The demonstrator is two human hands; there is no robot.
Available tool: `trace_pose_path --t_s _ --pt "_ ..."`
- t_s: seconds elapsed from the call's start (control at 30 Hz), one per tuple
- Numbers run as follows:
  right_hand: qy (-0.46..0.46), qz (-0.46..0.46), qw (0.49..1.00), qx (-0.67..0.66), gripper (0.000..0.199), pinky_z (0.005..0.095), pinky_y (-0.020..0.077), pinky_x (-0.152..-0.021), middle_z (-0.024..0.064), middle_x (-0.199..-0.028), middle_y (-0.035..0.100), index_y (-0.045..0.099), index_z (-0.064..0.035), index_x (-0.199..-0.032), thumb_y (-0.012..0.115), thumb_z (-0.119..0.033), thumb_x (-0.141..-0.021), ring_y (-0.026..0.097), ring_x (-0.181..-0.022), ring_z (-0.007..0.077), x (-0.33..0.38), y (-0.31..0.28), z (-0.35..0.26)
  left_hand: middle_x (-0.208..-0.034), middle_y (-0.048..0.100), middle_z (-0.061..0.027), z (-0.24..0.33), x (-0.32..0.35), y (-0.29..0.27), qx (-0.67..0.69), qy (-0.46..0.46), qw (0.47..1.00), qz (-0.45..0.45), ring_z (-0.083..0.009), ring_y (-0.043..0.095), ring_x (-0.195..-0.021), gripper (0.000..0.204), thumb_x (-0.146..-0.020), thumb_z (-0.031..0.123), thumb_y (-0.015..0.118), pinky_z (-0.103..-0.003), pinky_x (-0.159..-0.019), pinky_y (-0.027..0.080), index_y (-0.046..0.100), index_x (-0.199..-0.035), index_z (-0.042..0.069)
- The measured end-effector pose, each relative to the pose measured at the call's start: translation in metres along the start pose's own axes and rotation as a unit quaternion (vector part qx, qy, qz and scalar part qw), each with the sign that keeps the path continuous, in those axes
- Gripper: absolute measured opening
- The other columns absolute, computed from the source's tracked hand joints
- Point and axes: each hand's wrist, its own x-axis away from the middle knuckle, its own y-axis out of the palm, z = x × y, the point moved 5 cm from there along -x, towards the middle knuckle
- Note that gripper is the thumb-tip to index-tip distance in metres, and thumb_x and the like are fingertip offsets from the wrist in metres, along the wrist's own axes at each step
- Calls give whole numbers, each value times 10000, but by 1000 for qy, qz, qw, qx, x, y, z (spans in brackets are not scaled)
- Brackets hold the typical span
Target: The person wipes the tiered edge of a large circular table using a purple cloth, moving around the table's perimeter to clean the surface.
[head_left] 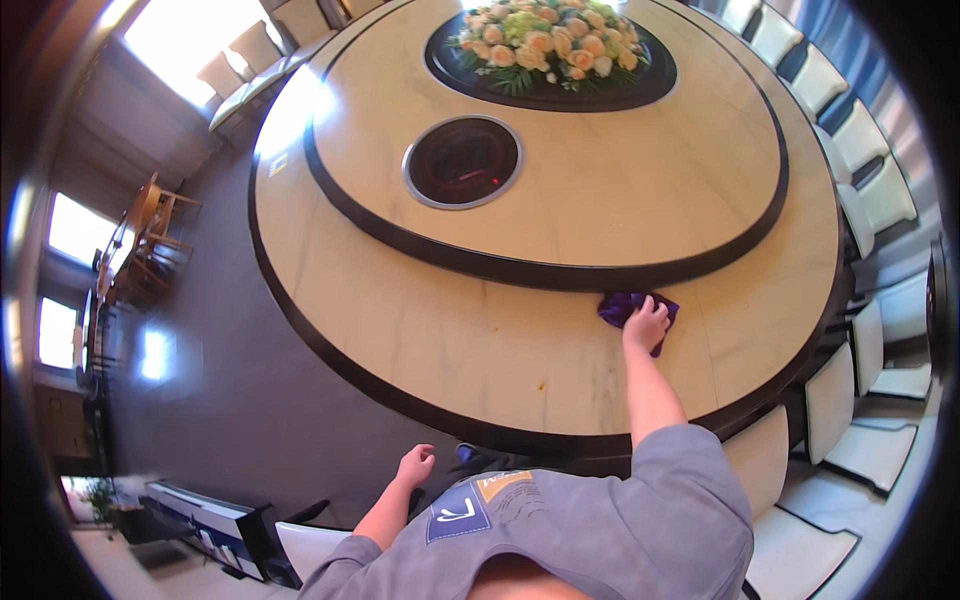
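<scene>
Far to the left of the turntable (650,190), beyond the edge of the big round table (400,350), stands some wooden furniture (150,235) by bright windows. Just left of the turntable, on the pale outer ring, there is a small light mark (278,164) (glare, label or residue, I cannot tell which). The left hand (417,466) is off the table altogether, on the near side of the turntable, its fingers loosely bent and apart, with nothing visible in it. A dark round panel (462,162) sits within the turntable's left half. Nearer the person than the turntable, a brownish speck (542,386) lies on the ring, so that spot, I judge, is not yet dealt with. The flower arrangement (550,45) stands on the turntable's far part. The purple cloth (617,308) lies bunched on the ring along the turntable's near right edge, close enough that I cannot tell whether it touches the dark rim. The right hand (648,322) is clamped on it from above, so the wiping looks partway through; how much is done cannot be told, the ring showing no clear wiped border. White chairs (860,140) line the turntable's right, outside the table.
</scene>
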Motion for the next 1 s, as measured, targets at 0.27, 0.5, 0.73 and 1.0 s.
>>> trace_pose_path --t_s 0.27,0.5,0.73,1.0 --pt "-60 -106 992 14 414 452 462 -892 146 -1287 472 560 -157 -1241 644 -244 -845 489 -1104 362 76 -47 11 -1062 673 -150 -61 -42 -14 -73 57 995 -42 -300 634 -1018 397 -822 234 599 -373 -888 501 604 -1188 80" --pt "-72 -113 991 0 438 486 453 -886 148 -1319 444 564 -141 -1239 644 -233 -819 478 -1085 369 267 -81 -19 -860 707 -101 -68 -42 -90 28 61 995 -67 -195 682 -751 232 -862 227 604 -323 -698 540 693 -991 55" --pt "-60 -147 987 -5 501 487 439 -918 211 -1345 393 551 -115 -1266 649 -226 -787 447 -1121 411 352 -97 -55 -843 712 -62 -73 -52 -106 -90 73 991 -61 -214 679 -812 247 -785 349 719 -351 -752 531 728 -881 122" --pt "-69 -88 993 -32 490 482 399 -968 243 -1278 431 569 -91 -1244 664 -218 -780 444 -1158 418 234 -41 -76 -786 712 -56 -70 -70 -117 -124 7 989 -86 -198 679 -723 284 -792 397 709 -341 -694 535 738 -788 114"
